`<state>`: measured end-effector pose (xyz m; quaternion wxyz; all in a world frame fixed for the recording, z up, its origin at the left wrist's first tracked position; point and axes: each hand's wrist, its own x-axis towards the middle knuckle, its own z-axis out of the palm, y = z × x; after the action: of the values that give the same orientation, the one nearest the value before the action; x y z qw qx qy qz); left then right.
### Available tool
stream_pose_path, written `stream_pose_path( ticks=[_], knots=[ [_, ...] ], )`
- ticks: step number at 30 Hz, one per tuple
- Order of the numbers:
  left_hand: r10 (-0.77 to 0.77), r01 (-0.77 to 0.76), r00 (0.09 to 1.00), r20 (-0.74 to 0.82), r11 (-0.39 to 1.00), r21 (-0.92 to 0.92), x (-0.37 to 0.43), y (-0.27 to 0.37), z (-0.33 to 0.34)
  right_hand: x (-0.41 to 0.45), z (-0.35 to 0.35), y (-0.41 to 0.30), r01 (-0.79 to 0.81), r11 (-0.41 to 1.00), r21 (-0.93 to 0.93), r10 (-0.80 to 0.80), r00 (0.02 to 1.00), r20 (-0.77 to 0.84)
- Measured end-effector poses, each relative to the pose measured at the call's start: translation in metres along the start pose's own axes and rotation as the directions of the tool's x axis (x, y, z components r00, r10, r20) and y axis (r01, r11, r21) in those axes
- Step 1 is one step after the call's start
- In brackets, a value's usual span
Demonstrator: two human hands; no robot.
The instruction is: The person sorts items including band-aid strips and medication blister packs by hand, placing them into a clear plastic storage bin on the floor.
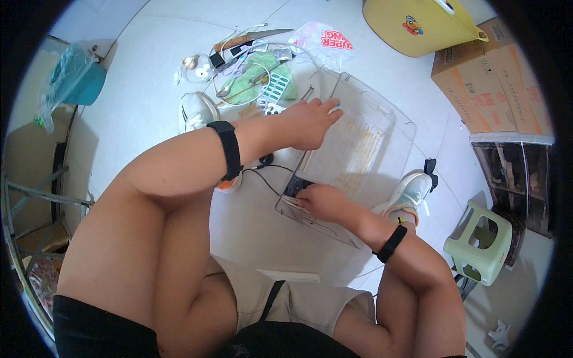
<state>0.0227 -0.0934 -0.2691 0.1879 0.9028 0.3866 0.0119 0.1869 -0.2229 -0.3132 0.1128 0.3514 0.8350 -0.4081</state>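
A clear plastic box (403,129) with brownish stains on its ribbed bottom lies on the tiled floor between my feet. My left hand (311,125) reaches over its left side, fingers bent. A small white-and-blue thing shows at those fingertips, too covered to identify. Lower down, my right hand (324,203) curls its fingers at the box's near left corner, against a dark flat object (295,184). Those fingertips are partly hidden, so their grip is unclear. A thin black cable (264,174) runs to that corner. Both forearms wear black straps.
Beyond my left hand lie a green cloth (290,78), a pill blister pack (274,87), lilac scissors (233,68), a wooden-handled knife (230,43) and a plastic bag (309,38). A yellow tub (398,27), cardboard boxes (483,85) and a green stool (485,244) stand right.
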Motion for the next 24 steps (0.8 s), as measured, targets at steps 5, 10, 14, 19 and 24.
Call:
stream_pose_path(
  ticks=[5,10,14,19,24],
  knots=[
    [-0.023,0.023,1.000,0.019,1.000,-0.016,0.001,0.001,-0.002,-0.003,0.007,-0.005,-0.062,0.996,-0.063,0.058,0.997,-0.051],
    [-0.028,0.028,1.000,0.009,1.000,-0.005,-0.002,0.002,-0.006,0.001,0.008,-0.001,-0.100,0.995,0.002,0.100,0.991,-0.088],
    [-0.125,0.126,0.975,0.184,0.992,0.008,0.005,0.017,-0.031,0.002,0.001,0.002,-0.105,0.994,0.021,0.107,0.986,-0.125],
    [-0.085,0.144,0.982,0.170,0.918,-0.368,0.034,0.057,-0.053,0.003,-0.039,0.003,-0.146,0.988,-0.045,0.137,0.978,-0.159],
    [-0.064,0.336,0.941,0.331,0.078,-0.939,0.032,0.125,-0.055,-0.010,-0.113,-0.044,-0.409,0.913,-0.019,0.400,0.902,-0.163]
  ],
)
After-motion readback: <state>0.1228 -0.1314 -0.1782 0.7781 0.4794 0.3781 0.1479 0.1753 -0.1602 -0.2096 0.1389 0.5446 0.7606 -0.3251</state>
